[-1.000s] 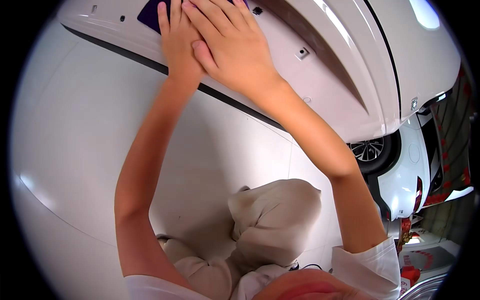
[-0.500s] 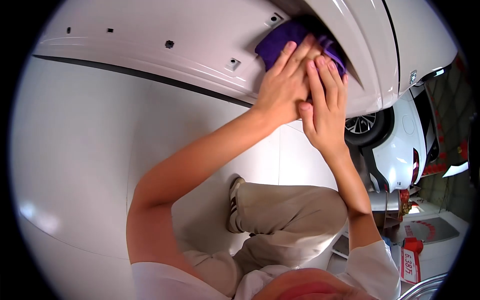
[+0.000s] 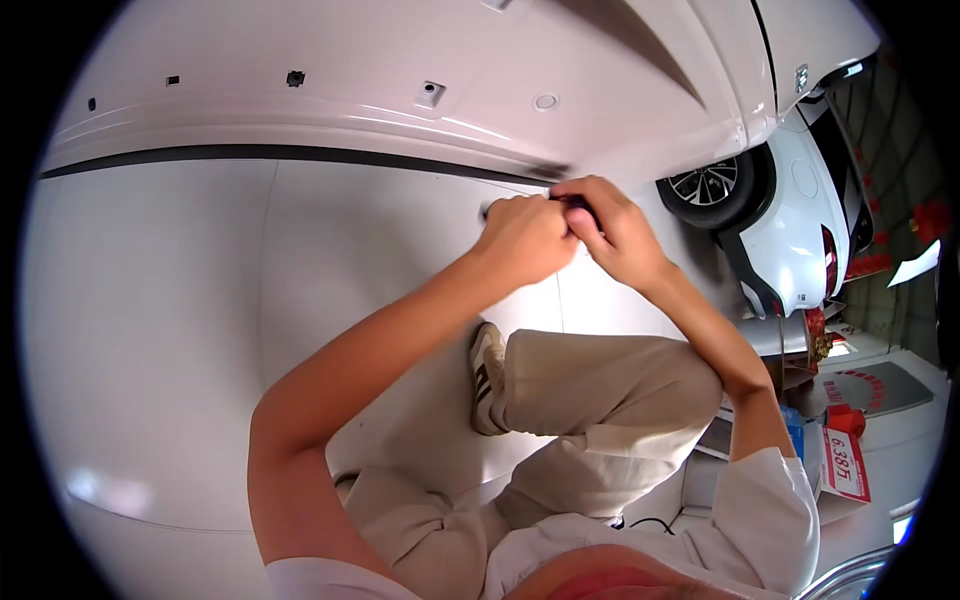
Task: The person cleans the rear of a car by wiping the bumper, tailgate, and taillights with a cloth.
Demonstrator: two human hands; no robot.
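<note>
My left hand (image 3: pixel 525 238) is closed round the dark purple cloth (image 3: pixel 580 204), of which only small dark bits show between the hands. My right hand (image 3: pixel 618 235) is curled against it from the right, fingers bent over the same cloth. Both hands are together just below the lower edge of the white car panel (image 3: pixel 360 60), apart from its surface. The panel has a dark trim strip (image 3: pixel 300 153) along its edge and several small clips and holes.
A white car (image 3: pixel 795 215) with a black wheel (image 3: pixel 705 190) stands at the right. My bent knee (image 3: pixel 660 375) and shoe (image 3: pixel 487 375) are below my hands. A red and white price sign (image 3: pixel 845 463) is at the lower right.
The cloth was spread under my hands on the panel, first at the left, then at the right. Now my hands have come down off the panel and closed round the bunched cloth.
</note>
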